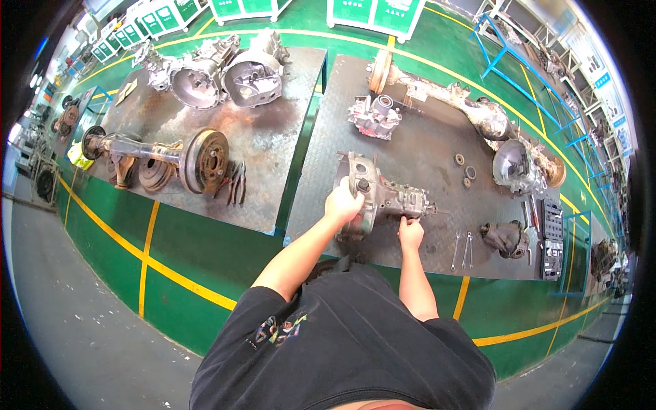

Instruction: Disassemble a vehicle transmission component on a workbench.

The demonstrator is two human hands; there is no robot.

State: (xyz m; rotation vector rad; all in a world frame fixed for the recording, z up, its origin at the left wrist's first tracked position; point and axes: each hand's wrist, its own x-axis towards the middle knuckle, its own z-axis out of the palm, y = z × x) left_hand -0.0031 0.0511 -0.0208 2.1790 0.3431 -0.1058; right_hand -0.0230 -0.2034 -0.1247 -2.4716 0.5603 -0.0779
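Here the left hand (344, 203) grips the wide bell-housing end of a grey gearbox (383, 195), fingers wrapped over its rim, while the right hand (410, 232) is closed on the underside of the gearbox's narrower rear section, near the tail shaft. The gearbox lies on its side at the near edge of the right workbench (424, 150), a dark checker-plate steel top. Just right of the right hand two combination spanners (462, 249) lie side by side on the plate, and beyond them sits a small dark casting (506, 238) next to an open socket set (551, 239). Further back on the same bench are a small housing block (374, 116), a long rear axle assembly (471, 113) and a few loose rings (465, 171). On the left workbench (273, 150), well apart, rest two bell housings (229, 75), an axle with a brake drum (205, 160) and a pair of pliers (236, 183). The floor (205, 246) is green with yellow lines.
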